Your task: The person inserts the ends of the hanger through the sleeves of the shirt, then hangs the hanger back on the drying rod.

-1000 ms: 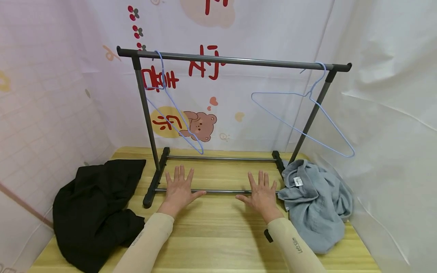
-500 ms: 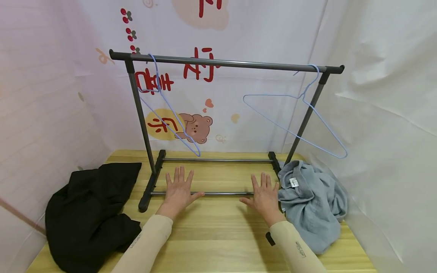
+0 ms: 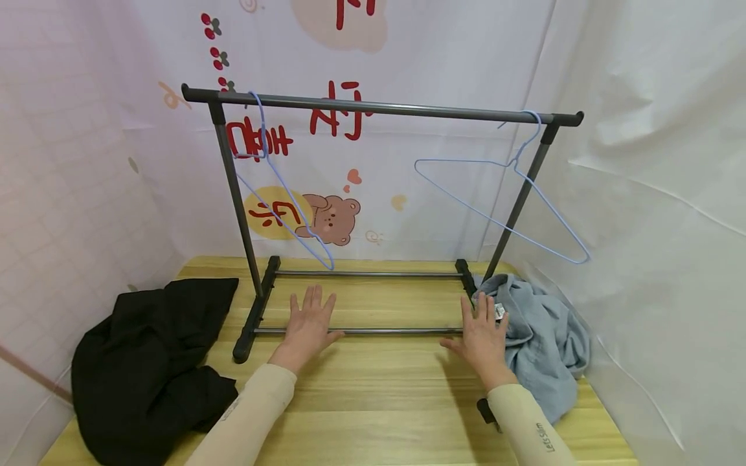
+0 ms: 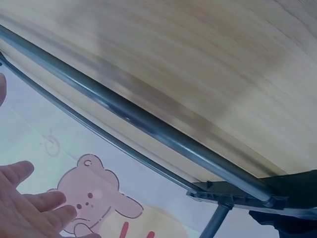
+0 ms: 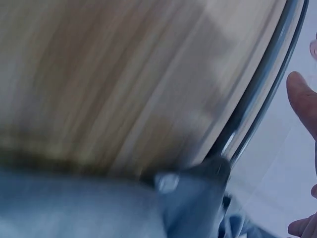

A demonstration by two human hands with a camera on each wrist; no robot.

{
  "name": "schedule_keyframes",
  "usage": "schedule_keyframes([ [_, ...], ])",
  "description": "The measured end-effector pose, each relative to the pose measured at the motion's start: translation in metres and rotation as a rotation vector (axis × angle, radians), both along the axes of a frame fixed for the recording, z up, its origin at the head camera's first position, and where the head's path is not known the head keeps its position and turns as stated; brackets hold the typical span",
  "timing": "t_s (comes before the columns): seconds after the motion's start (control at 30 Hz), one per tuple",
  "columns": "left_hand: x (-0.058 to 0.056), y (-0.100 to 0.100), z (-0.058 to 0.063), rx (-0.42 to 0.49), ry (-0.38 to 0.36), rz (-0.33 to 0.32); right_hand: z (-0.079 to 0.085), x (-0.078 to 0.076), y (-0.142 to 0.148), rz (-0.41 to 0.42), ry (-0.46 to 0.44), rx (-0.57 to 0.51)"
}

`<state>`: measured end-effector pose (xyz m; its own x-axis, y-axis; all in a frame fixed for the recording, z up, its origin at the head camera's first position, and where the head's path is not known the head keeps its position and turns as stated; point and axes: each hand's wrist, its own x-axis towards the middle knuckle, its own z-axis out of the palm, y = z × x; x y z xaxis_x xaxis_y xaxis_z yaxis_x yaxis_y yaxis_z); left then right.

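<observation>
My left hand is held out with spread fingers over the front base bar of the dark metal clothes rack, holding nothing. Its fingers show at the lower left of the left wrist view. My right hand, fingers also spread and holding nothing, overlaps the left edge of a crumpled grey-blue garment with a white label. That cloth fills the bottom of the right wrist view, blurred. Two blue wire hangers hang from the top rail: a left hanger turned edgewise and a right hanger seen broadside.
A heap of black cloth lies on the left of the wooden table. White printed sheeting with a bear and red lettering rises behind the rack. More sheeting closes in the right side.
My right hand has moved rightward, from over the front bar to the grey-blue garment's edge. The left hand stays nearly in place. The whole view has shifted slightly.
</observation>
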<state>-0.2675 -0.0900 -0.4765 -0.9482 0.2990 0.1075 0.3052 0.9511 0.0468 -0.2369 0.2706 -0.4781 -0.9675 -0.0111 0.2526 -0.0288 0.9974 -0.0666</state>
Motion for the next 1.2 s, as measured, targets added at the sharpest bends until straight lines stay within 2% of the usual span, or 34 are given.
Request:
schedule_keyframes([
  [0.23, -0.001, 0.016, -0.001, 0.028, -0.086, -0.037, 0.007, 0.004, 0.040, -0.027, 0.081, -0.073],
  [0.37, -0.003, 0.036, -0.001, 0.080, -0.121, -0.075, 0.015, 0.009, 0.068, -0.060, 0.068, -0.079],
  [0.6, -0.010, 0.085, 0.006, 0.111, -0.140, -0.179, 0.025, 0.012, 0.110, -0.096, -0.006, -0.109],
  [0.83, -0.020, 0.142, 0.013, 0.061, -0.124, -0.260, 0.031, 0.005, 0.132, -0.088, -0.105, -0.162],
  [1.03, -0.021, 0.189, 0.015, 0.069, -0.155, -0.296, 0.025, -0.003, 0.140, -0.106, -0.229, -0.205],
  [1.2, -0.018, 0.222, 0.011, 0.039, -0.158, -0.340, 0.014, -0.010, 0.143, -0.118, -0.234, -0.234],
])
